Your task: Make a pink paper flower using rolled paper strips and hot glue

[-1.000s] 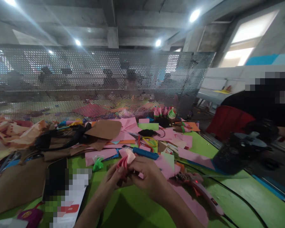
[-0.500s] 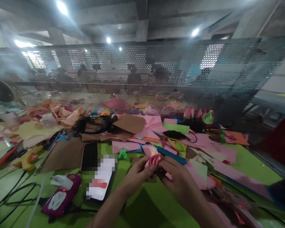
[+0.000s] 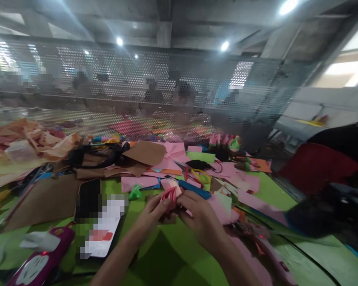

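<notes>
Above the green tabletop, my left hand [image 3: 154,213] and my right hand [image 3: 199,214] meet with their fingers closed around a small pink swirled craft piece [image 3: 171,193]. It has rounded ridges, like an ice-cream swirl, and a paler part at the top. My left thumb presses on its front, while my right fingers grip its right side. Part of it is hidden by the fingers. Just behind lies a blue tool or strip [image 3: 194,189]; a shiny green lump [image 3: 135,192] sits to the left.
Left of my arms lie a lit phone [image 3: 109,234], a dark phone [image 3: 88,196] and a purple power strip [image 3: 37,258]. A corded pink tool [image 3: 264,242], perhaps a glue gun, is on the right. Coloured sheets [image 3: 174,153] and several swirl pieces [image 3: 234,143] lie before a perforated screen [image 3: 122,75].
My view has turned to the right, so the table and hands sit further left in the picture. Both hands still hold the pink swirled piece, with little change in grip.
</notes>
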The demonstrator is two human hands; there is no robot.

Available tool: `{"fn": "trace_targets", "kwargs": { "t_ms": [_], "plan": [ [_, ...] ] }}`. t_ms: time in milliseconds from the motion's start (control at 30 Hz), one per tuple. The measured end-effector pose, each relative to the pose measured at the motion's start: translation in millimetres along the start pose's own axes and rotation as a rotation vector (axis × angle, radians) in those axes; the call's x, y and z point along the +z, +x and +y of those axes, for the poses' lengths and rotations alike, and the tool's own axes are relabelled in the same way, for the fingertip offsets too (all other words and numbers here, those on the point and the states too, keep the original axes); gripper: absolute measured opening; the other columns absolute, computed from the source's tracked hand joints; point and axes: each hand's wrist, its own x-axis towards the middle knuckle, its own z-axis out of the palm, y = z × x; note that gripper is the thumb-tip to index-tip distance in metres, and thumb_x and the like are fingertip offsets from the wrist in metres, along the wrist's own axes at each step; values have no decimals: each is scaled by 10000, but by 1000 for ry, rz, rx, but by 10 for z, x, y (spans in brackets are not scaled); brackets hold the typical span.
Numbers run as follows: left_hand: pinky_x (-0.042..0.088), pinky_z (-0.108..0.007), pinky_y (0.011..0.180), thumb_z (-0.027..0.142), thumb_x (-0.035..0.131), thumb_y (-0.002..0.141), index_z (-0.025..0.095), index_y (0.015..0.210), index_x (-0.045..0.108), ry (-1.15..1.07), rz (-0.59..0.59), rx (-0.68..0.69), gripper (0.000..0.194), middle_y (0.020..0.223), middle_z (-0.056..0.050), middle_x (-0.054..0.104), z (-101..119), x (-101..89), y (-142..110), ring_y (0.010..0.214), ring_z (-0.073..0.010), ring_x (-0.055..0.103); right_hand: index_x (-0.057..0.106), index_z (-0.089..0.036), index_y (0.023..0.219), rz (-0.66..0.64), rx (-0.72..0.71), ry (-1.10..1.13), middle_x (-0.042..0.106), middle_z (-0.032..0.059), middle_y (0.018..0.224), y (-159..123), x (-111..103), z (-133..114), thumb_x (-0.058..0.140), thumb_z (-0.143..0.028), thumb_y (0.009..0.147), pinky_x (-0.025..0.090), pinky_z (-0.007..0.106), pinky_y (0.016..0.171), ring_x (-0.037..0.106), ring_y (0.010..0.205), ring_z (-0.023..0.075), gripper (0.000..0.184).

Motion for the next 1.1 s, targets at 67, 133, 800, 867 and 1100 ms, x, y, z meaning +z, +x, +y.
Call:
{"fn": "trace_targets", "kwargs": {
  "t_ms": [67,133,800,867,1100],
  "plan": [
    [425,-211,543,621,745,649,177,1124,707,-3,25,-10,652,677,-2,608,-17,3,-3,572,-110,513,618,-193,795,13,5,24,625,17,834,3,-9,-21,604,9,809,425,265,713,576,821,180,203],
    [440,-216,551,620,737,655,176,1116,708,23,62,-12,640,695,-13,630,-36,-4,-2,599,-129,549,641,-199,818,19,22,64,640,11,833,7,-26,-49,596,31,799,433,259,719,589,827,174,235],
    [460,-234,560,544,756,677,114,1050,696,-109,77,12,573,669,-24,665,-179,-95,109,557,-130,551,629,-179,804,118,-102,-219,637,40,797,-51,139,-110,560,-75,844,398,319,727,568,765,192,131],
    [483,-256,627,513,776,660,123,1032,709,-168,66,20,543,761,-51,701,-190,-94,122,647,-163,609,630,-174,806,99,-115,-270,643,49,799,-54,142,-94,565,-94,851,398,322,716,570,762,199,113],
    [492,-278,712,555,738,692,153,1001,728,-40,109,38,507,888,-87,744,-135,-70,87,834,-235,659,679,-205,822,132,-13,-38,674,27,795,-33,41,-101,642,-88,820,432,279,707,609,763,176,123]
  ]
}}
